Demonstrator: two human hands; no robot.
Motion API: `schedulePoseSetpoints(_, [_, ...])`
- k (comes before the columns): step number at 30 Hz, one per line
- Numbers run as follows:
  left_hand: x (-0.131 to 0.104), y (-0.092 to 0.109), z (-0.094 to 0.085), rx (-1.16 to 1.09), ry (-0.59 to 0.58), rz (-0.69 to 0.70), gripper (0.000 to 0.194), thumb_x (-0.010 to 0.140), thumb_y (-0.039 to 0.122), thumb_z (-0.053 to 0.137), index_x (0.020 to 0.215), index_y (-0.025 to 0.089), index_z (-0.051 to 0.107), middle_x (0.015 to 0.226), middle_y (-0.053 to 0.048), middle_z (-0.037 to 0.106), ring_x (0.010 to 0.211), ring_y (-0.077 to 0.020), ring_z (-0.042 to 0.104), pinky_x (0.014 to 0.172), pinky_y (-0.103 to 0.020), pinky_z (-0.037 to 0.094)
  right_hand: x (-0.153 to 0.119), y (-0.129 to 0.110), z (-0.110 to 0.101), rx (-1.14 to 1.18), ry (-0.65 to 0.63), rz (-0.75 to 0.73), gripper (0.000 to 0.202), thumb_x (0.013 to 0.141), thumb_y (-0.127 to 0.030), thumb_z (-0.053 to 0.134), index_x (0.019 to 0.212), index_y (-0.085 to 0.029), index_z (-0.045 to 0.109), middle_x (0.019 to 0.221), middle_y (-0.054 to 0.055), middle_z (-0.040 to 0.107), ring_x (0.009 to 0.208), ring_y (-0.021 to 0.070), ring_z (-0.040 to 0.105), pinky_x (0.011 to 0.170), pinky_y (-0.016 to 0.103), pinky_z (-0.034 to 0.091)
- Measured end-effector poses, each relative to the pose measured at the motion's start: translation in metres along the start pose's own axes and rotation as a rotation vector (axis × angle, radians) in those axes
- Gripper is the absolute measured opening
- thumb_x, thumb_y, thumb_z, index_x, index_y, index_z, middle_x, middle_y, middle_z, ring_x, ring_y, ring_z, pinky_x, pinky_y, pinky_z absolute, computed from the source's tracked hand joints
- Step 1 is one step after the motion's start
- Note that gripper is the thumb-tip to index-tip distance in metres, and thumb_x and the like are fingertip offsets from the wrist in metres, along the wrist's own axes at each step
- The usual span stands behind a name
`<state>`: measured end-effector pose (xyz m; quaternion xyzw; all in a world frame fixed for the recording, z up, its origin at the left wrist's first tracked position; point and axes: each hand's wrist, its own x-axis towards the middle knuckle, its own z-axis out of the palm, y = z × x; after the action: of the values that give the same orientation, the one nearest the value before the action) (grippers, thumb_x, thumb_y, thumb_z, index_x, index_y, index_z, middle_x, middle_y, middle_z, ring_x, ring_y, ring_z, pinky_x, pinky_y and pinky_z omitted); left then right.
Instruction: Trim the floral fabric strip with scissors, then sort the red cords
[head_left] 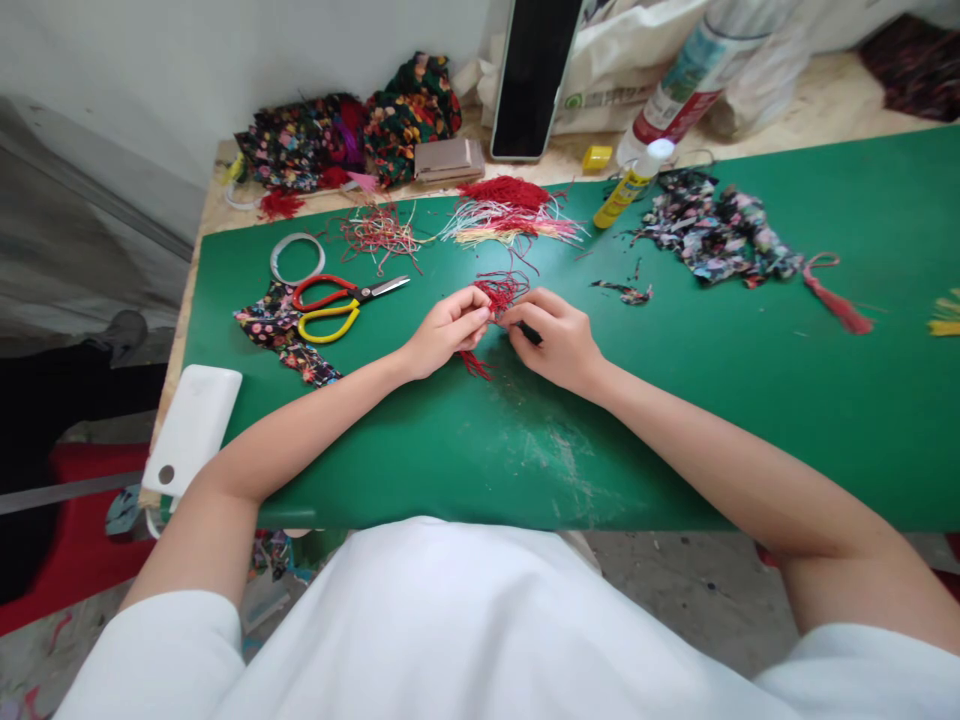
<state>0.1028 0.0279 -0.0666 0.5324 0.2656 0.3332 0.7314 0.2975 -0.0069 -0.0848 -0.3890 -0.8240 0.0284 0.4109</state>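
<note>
My left hand point(448, 333) pinches a bundle of red threads point(501, 290) near the middle of the green mat point(420, 450). Loose thread loops spread above the fingers, and a red tail hangs out below them. Close against it on the right, my right hand point(553, 338) is closed, with its fingertips at the same bundle and a small dark piece within its curled fingers. Scissors point(349, 300) with one red and one yellow handle lie to the left, their blades pointing right. Beyond the hands lies a pile of red, white and yellow threads point(514, 212).
A glue stick point(628, 190) and a phone point(536, 80) stand at the back. Dark floral scraps point(712, 230) and a pink tassel point(838, 298) lie right. Floral cloth point(270, 325), a tape ring point(298, 258) and a white power bank point(193, 425) are on the left.
</note>
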Motion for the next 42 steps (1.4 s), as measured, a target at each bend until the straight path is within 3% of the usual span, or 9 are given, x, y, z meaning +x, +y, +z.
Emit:
schedulePoseSetpoints(20, [-0.0013, 0.003, 0.0026, 0.004, 0.039, -0.047, 0.025, 0.091, 0.03, 0.067, 0.081, 0.018, 0.047, 0.057, 0.008, 0.045, 0.046, -0.0026, 0.034, 0.045, -0.015, 0.024, -0.0021, 0.0012, 0.0005, 0.032, -0.045, 0.025, 0.018, 0.095, -0.013, 0.052, 0.096, -0.025, 0.066, 0.092, 0.005, 0.069, 0.082, 0.0184, 0.067, 0.074, 0.032, 0.057])
schedulePoseSetpoints(42, [-0.0017, 0.0021, 0.0024, -0.001, 0.034, -0.025, 0.024, 0.088, 0.032, 0.067, 0.081, 0.018, 0.048, 0.057, 0.008, 0.046, 0.047, -0.003, 0.035, 0.045, -0.016, 0.024, -0.0011, 0.0008, 0.0005, -0.005, -0.047, -0.019, 0.016, 0.093, -0.012, 0.053, 0.092, -0.024, 0.063, 0.089, 0.004, 0.068, 0.077, 0.0169, 0.068, 0.069, 0.03, 0.058])
